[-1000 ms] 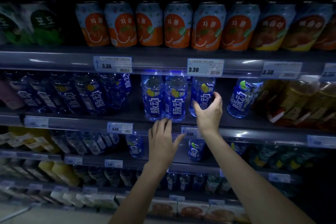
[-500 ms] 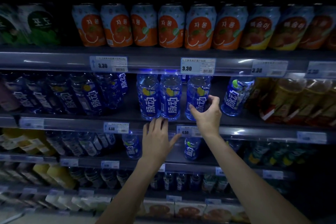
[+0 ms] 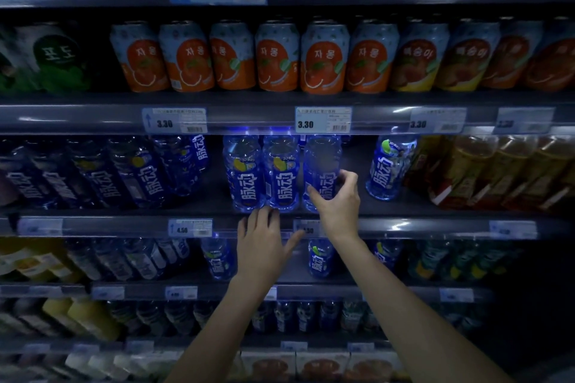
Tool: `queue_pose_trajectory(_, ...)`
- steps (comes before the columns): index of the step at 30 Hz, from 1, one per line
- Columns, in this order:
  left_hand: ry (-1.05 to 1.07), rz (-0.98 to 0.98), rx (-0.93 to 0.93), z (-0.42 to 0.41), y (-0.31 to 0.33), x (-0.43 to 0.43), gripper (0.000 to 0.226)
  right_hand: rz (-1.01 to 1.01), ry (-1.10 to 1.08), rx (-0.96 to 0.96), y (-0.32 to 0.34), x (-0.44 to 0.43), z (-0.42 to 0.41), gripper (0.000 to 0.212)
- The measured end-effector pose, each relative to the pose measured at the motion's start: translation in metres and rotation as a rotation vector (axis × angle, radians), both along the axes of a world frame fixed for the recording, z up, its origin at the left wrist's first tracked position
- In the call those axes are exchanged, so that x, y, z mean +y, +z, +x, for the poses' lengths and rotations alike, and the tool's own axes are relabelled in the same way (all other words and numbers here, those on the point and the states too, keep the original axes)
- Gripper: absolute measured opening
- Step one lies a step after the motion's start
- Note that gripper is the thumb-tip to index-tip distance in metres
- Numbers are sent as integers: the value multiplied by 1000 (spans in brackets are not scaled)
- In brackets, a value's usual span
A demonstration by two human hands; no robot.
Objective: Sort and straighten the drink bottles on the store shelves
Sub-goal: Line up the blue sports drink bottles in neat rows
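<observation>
Three blue drink bottles stand side by side at the middle shelf's front. My right hand (image 3: 337,199) grips the lower part of the rightmost of them, the blue bottle (image 3: 322,162), with thumb on the left and fingers on the right. The two beside it (image 3: 245,174) (image 3: 281,176) stand upright with labels facing out. My left hand (image 3: 263,239) rests flat with spread fingers on the shelf edge (image 3: 420,227) just below these two, holding nothing. A lone blue bottle (image 3: 389,168) stands apart to the right. More blue bottles (image 3: 146,174) stand at the left.
Orange cans (image 3: 277,59) fill the shelf above; yellow-brown bottles (image 3: 485,171) stand at the right. Lower shelves hold more blue bottles (image 3: 320,258), dark bottles and yellow packs (image 3: 28,261). A gap lies between the left blue group and the middle three.
My right hand slid down the bottle and shifted it left, closing it up against the two neighbours. My left hand stayed at the shelf edge.
</observation>
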State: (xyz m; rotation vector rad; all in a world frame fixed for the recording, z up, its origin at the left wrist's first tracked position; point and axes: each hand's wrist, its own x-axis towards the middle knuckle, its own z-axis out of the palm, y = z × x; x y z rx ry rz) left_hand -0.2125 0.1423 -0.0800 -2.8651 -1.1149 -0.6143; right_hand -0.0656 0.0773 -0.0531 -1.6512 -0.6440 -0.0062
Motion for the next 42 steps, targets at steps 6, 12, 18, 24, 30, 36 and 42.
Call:
queue_pose_trajectory(6,-15,-51,5,7,0,-15,80,-52,48,-7,-6,-13,3,66)
queue_pose_trajectory(12,-175,-59,-26,38,3,-54,70,-9,-219,-115,-8,-45,29,50)
queue_pose_trajectory(18,-246,-40,61,80,0,-85,73,-61,-392,-117,-3,-66,81,69)
queue_pose_trajectory(24,-175,-2,114,99,-2,-95,74,-88,-375,-116,7,-49,105,81)
queue_pose_trajectory(30,-122,62,54,103,-1,-97,65,-65,-422,-70,10,-34,105,87)
queue_pose_trajectory(36,-118,78,58,103,0,-94,64,30,-333,-75,5,-45,110,76)
queue_pose_trajectory(42,-103,70,56,103,0,-93,66,66,-241,-32,1,-62,115,69)
